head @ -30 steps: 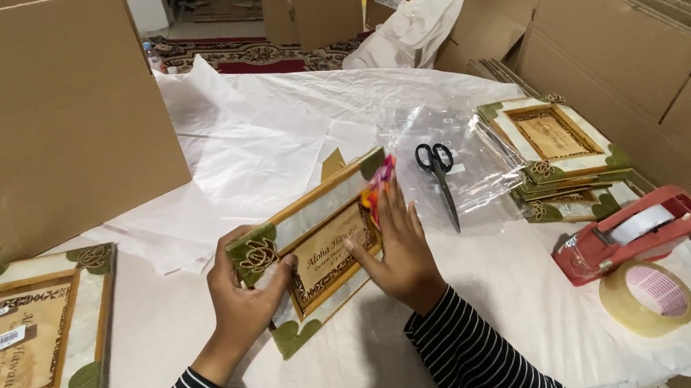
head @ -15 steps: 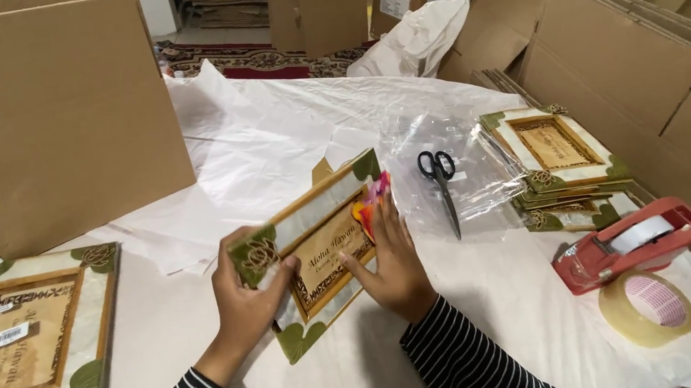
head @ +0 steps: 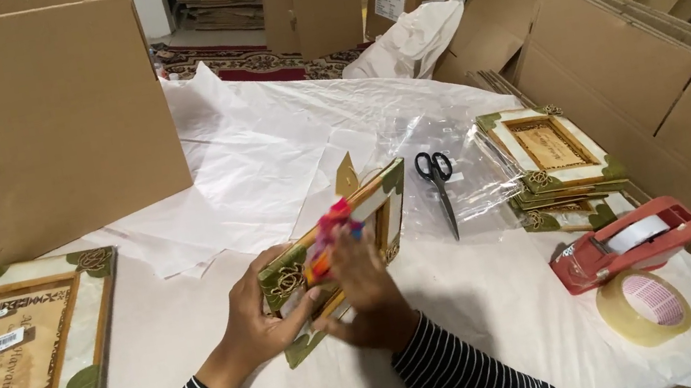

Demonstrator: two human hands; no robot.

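Note:
A green and cream picture frame (head: 380, 202) with wooden trim is tilted up off the table in the middle. My left hand (head: 258, 316) grips its lower left corner. My right hand (head: 367, 293) lies against the frame's front and holds a small pink and orange tool (head: 326, 236), whose kind I cannot tell. Both sleeves are black with white stripes.
A matching frame (head: 16, 347) lies flat at the left. Several more frames (head: 549, 155) are stacked at the right by black scissors (head: 437, 179) on clear plastic. A red tape dispenser (head: 625, 243) and a tape roll (head: 645, 307) sit front right. A large cardboard box (head: 24, 117) stands behind.
The frame has been tipped up steeper and drawn toward me. My right hand slid from the frame's right edge to its front, bringing the pink and orange tool to the left.

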